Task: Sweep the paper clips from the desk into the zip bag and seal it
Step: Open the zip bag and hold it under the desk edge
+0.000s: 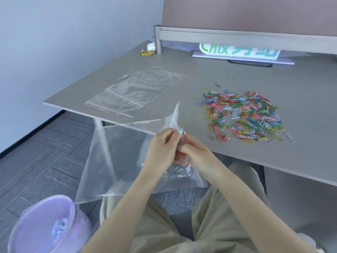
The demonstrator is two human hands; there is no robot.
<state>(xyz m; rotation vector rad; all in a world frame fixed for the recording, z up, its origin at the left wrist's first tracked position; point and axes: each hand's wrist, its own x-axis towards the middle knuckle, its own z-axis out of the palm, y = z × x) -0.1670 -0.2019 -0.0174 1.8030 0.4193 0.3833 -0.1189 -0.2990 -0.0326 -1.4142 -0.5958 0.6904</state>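
Note:
A pile of several coloured paper clips [243, 116] lies spread on the grey desk [228, 79], right of centre. Both hands meet in front of the desk's near edge, left of the pile. My left hand [161, 147] and my right hand [194, 149] pinch the top edge of a clear zip bag [116, 161]. The bag hangs down and to the left below the desk edge, above my lap. It looks empty. One corner of the bag sticks up above my fingers.
Two more clear zip bags [138, 90] lie flat on the desk's left part. A white sign with green letters [240, 52] and a grey rail [237, 36] stand at the back. A lilac bin [47, 227] sits on the floor at lower left.

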